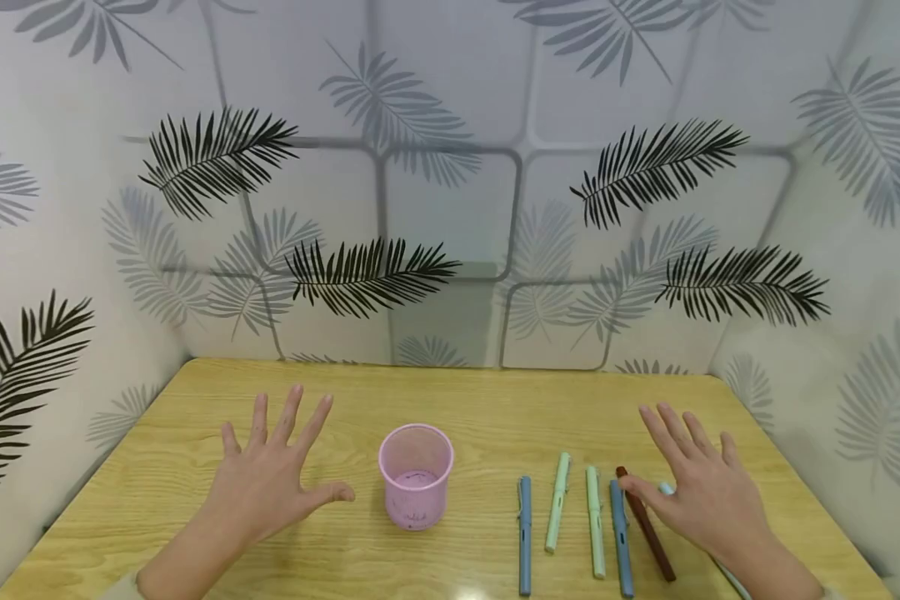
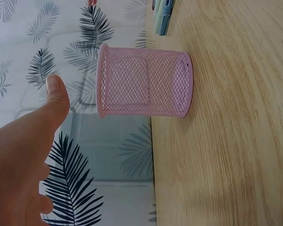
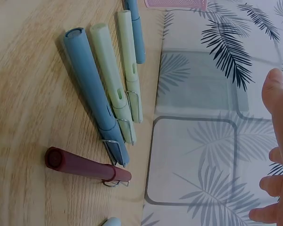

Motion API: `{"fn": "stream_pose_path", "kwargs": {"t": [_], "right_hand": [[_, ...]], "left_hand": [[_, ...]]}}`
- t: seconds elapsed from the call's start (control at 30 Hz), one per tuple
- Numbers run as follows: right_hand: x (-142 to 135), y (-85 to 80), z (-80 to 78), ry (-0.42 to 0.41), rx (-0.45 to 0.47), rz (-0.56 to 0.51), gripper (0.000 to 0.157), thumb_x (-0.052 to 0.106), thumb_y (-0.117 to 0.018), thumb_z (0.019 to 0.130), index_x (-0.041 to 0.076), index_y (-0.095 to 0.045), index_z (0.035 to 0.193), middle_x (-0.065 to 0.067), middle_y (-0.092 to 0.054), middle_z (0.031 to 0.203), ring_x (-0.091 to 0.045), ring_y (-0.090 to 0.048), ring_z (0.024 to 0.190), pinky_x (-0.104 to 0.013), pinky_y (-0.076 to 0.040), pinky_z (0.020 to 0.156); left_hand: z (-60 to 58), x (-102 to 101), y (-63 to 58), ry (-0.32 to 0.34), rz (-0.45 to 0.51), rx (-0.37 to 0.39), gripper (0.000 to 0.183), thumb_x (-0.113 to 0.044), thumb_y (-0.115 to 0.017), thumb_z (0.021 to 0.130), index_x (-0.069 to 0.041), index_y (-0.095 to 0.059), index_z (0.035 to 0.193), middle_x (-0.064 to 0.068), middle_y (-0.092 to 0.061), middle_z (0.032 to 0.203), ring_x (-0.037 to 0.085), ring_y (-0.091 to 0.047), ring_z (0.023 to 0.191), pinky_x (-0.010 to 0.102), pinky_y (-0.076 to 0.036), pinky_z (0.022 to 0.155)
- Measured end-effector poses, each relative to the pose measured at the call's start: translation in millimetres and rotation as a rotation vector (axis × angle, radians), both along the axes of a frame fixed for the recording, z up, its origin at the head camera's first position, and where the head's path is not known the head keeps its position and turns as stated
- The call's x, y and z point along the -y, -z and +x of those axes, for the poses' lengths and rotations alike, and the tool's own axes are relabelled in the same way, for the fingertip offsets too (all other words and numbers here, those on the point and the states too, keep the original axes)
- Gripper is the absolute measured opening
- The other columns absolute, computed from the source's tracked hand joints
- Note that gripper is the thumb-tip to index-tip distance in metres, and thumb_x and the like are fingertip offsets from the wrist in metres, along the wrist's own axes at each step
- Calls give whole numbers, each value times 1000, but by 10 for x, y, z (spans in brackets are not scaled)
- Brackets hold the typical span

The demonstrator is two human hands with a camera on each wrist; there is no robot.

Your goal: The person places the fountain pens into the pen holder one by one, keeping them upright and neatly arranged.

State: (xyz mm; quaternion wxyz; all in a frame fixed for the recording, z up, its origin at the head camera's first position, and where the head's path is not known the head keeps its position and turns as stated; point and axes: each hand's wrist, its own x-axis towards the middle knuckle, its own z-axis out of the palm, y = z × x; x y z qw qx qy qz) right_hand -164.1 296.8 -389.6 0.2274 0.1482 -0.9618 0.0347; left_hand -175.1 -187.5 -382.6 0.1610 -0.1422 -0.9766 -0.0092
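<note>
Both left hand (image 1: pixel 266 487) and right hand (image 1: pixel 711 498) are empty, fingers apart; right of the round pink mesh cup (image 1: pixel 416 507), the slim dark-red plastic-looking pen (image 1: pixel 648 530) seems light, stiff, slippery; I'd pinch mid-barrel

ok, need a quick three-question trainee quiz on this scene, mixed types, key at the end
1. True or false: the pink mesh cup stands upright.
2. Which colour appears just once among the pens?
A) light green
B) dark red
C) blue
3. Fill in: the left hand and the right hand are holding ____.

Key:
1. True.
2. B; there is a single dark red pen.
3. Nothing; both have their fingers spread.
</note>
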Motion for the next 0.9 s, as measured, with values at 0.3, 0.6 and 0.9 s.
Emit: {"fn": "stream_pose_path", "kwargs": {"t": [0.3,0.6,0.9], "right_hand": [[-42,-14,15,-5,-14,-111,78,44,-63,86,22,-22,149,-17,-39,141,-43,-42,121,-70,-29,90],[-135,17,42,-74,-276,-196,62,26,-70,83,13,-46,138,-19,-54,127,-43,-56,101,-33,-46,41],[-232,55,54,-4,-258,-220,53,28,-69,84,7,-53,130,-24,-64,105,-41,-61,70,-40,-42,36]], "left_hand": [[-51,-115,2,15,46,-8,103,-81,-45,72,-25,-8,151,18,-17,151,49,-14,133,75,-22,89],[-44,-228,57,54,64,-23,103,-79,-45,73,-20,-12,150,19,-21,150,47,-22,132,71,-30,90],[-69,-362,97,90,161,-20,108,-75,-54,71,-14,-14,150,17,-34,145,41,-41,123,53,-51,68]]}}
